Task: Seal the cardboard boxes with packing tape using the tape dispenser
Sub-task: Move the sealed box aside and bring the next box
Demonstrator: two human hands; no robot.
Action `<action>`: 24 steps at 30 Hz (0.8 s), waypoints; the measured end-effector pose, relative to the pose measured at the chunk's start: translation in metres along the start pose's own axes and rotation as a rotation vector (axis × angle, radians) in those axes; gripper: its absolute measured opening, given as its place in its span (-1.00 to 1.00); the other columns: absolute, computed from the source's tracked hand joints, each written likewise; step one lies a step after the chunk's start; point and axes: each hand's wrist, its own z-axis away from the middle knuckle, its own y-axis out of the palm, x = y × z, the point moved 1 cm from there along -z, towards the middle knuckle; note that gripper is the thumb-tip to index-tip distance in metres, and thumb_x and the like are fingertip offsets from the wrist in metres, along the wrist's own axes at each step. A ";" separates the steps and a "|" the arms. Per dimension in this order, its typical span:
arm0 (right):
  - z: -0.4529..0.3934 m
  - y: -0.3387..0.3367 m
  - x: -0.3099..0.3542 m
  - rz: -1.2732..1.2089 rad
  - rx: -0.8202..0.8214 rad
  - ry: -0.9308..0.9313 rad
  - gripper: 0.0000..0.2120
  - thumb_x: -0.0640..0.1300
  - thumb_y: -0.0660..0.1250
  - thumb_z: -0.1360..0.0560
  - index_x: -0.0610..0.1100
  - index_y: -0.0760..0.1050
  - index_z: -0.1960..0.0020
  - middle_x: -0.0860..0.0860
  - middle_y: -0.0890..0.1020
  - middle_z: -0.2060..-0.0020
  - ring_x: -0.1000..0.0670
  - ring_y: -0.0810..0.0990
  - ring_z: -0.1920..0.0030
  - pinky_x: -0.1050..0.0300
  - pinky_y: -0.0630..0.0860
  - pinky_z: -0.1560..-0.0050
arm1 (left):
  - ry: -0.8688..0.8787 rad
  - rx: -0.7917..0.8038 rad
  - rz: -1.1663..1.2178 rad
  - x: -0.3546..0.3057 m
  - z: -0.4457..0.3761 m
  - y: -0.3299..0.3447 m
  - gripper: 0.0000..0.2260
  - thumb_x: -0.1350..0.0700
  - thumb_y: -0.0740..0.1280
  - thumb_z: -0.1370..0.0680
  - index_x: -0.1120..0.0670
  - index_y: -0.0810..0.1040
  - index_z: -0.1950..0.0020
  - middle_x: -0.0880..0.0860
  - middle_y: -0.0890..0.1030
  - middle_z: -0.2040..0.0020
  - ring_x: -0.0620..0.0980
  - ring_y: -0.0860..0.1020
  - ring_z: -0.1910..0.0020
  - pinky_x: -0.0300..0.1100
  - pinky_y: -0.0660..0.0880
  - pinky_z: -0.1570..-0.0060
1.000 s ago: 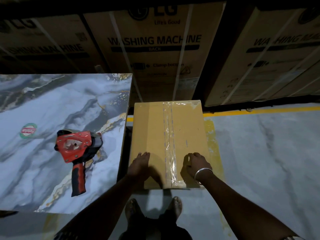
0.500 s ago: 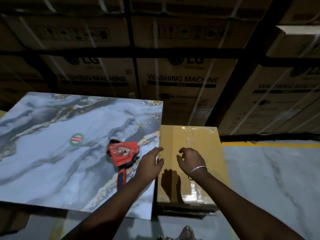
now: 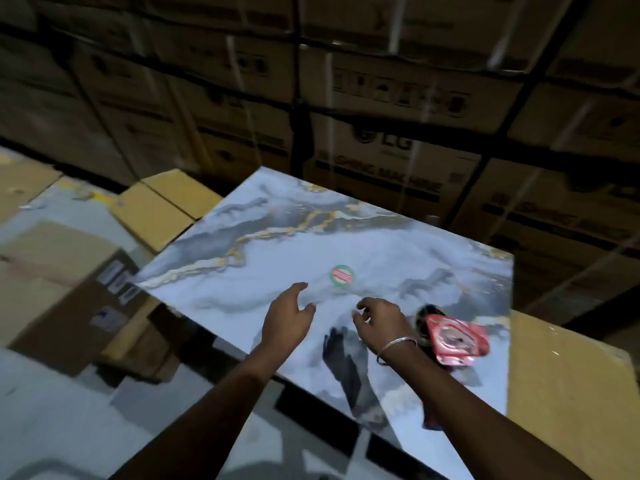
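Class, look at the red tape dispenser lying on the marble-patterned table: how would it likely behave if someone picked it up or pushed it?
The tape dispenser looks like rigid plastic, so it probably stays stiff. It lies flat on its side, so it is unlikely to tip or roll. The table looks glossy, so a push would likely slide it.

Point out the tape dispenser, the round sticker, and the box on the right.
tape dispenser point(image 3: 455, 337): head view, on its red side plate.
round sticker point(image 3: 341, 276): head view, on its red centre.
box on the right point(image 3: 568, 393): head view, on its bare top face.
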 end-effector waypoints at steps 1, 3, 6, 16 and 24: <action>-0.008 0.010 0.018 0.000 0.018 -0.017 -0.77 0.01 0.33 -0.56 -0.06 0.63 -0.14 0.01 0.69 0.09 -0.07 0.63 -0.04 0.07 0.51 0.00 | -0.026 -0.019 0.004 0.013 -0.005 -0.015 -0.59 0.09 0.35 -0.59 -0.01 0.45 -0.45 -0.05 0.50 -0.42 0.01 0.48 -0.35 -0.13 0.40 -0.32; -0.026 0.030 0.049 0.010 0.054 -0.051 -0.77 0.02 0.33 -0.56 -0.05 0.63 -0.14 0.02 0.69 0.09 -0.07 0.64 -0.02 0.07 0.52 0.02 | -0.079 -0.050 0.025 0.038 -0.015 -0.042 -0.60 0.08 0.34 -0.60 -0.02 0.45 -0.45 -0.07 0.49 -0.42 -0.01 0.49 -0.33 -0.17 0.40 -0.30; -0.058 0.054 0.084 0.032 0.111 -0.092 -0.76 0.02 0.33 -0.56 -0.07 0.62 -0.14 0.01 0.69 0.09 -0.07 0.64 -0.01 0.09 0.52 0.05 | -0.147 -0.089 0.068 0.067 -0.033 -0.072 -0.60 0.08 0.34 -0.60 0.00 0.46 -0.44 -0.06 0.51 -0.41 -0.06 0.54 -0.19 -0.16 0.44 -0.26; -0.188 0.125 0.184 0.030 0.258 -0.158 -0.70 0.06 0.31 -0.59 -0.08 0.60 -0.21 -0.02 0.69 -0.01 -0.07 0.64 -0.05 0.11 0.54 0.03 | -0.323 -0.201 0.074 0.133 -0.121 -0.167 -0.62 0.15 0.38 -0.56 0.06 0.52 -0.38 0.01 0.57 -0.34 0.04 0.49 -0.34 -0.20 0.36 -0.25; -0.278 0.155 0.264 0.035 0.326 -0.225 -0.72 0.03 0.36 -0.56 -0.14 0.63 -0.14 -0.11 0.70 0.03 -0.15 0.65 -0.04 0.06 0.55 0.03 | -0.387 -0.278 0.041 0.163 -0.196 -0.241 -0.67 0.11 0.38 -0.57 0.05 0.54 -0.33 0.06 0.59 -0.28 0.08 0.55 -0.22 -0.12 0.43 -0.13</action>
